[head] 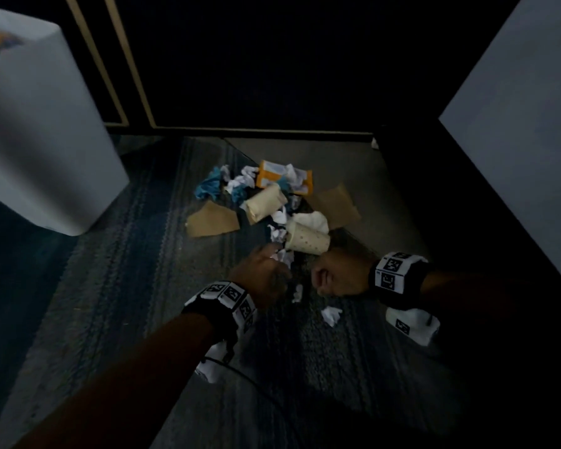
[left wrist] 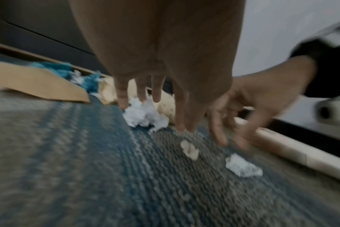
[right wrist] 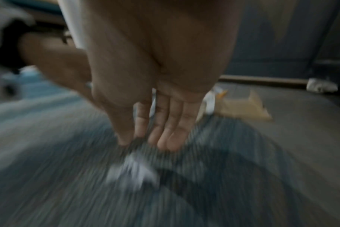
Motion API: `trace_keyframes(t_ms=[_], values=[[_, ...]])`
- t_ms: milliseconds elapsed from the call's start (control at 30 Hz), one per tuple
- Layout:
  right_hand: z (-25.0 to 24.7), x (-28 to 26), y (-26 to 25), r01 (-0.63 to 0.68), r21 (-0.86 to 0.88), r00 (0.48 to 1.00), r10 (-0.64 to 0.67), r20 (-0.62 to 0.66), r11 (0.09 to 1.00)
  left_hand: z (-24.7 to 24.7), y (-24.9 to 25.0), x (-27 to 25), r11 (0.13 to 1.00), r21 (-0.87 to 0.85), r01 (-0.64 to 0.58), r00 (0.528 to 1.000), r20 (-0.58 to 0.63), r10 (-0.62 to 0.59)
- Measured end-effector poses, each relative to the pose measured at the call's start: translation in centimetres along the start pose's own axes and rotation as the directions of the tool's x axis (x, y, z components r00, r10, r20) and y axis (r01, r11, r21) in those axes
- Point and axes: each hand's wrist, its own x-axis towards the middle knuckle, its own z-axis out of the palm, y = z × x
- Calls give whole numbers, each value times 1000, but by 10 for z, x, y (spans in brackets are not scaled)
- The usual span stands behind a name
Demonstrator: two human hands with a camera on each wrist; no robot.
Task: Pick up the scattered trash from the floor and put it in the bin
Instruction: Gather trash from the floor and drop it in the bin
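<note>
Scattered trash on the floor: crumpled white paper balls, blue tissue, torn brown card and two paper cups heaped near the far wall edge of the rug (head: 117,286). The pieces are judged light, soft and crushable; the balls suit a loose pinch across the bulk, the cups a hold round the wall.

The left hand (head: 263,273), fingers straight and spread downward, holds nothing; its fingertips (left wrist: 142,98) hang at a paper ball (left wrist: 144,114), contact uncertain. The right hand (head: 336,275), fingers extended and empty in the wrist view, hovers just above a blurred paper scrap (right wrist: 132,173). Another paper ball (head: 331,315) lies nearer the person. The bin (head: 46,131) stands well apart at the rug's far left.
</note>
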Motion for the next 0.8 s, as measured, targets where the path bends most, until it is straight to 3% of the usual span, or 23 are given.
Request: trace_keyframes(t_ms=[133,233,467,667,800], values=[[35,-18,14,-25,45,997,22,67,999,12,10,19,984,177,31,975,210,-68],[52,-24,19,-23,-68,997,28,71,997,22,11,26,966,255,36,949,294,-113],[68,-25,28,49,-55,998,-47,51,997,23,11,20,983,182,18,990,135,-43],[54,-13,32,-10,-55,997,6,-73,998,19,14,3,947,320,-4,977,202,-64],[45,-8,26,25,-61,990,-33,-135,998,20,18,-8,974,224,-21,1000,-3,22]])
